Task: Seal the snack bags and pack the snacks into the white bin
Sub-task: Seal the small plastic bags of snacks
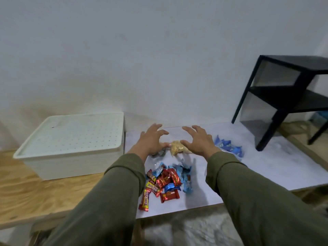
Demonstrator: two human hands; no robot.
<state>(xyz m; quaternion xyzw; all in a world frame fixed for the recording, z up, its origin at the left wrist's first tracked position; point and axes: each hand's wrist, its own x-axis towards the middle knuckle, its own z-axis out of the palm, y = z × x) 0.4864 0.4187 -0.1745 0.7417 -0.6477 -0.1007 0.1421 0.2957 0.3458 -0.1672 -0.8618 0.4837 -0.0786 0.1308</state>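
The white bin [53, 164] sits at the left with its perforated lid [74, 134] on. A clear bag of tan snack pieces [177, 150] lies on the white board [266, 167]. My left hand [152, 139] and my right hand [198, 141] hover just above that bag, fingers spread, holding nothing. A darker clear bag [158, 154] lies partly hidden under my left wrist. Nearer me lies a pile of red, yellow and blue wrapped candies [166, 181]. Several blue wrapped snacks [229, 146] lie to the right of my right hand.
A black side table [284, 96] stands on the board at the back right. The bin rests on a light wooden tabletop [44, 192]. A white wall rises behind everything. A grey rug [186, 231] shows below the board's front edge.
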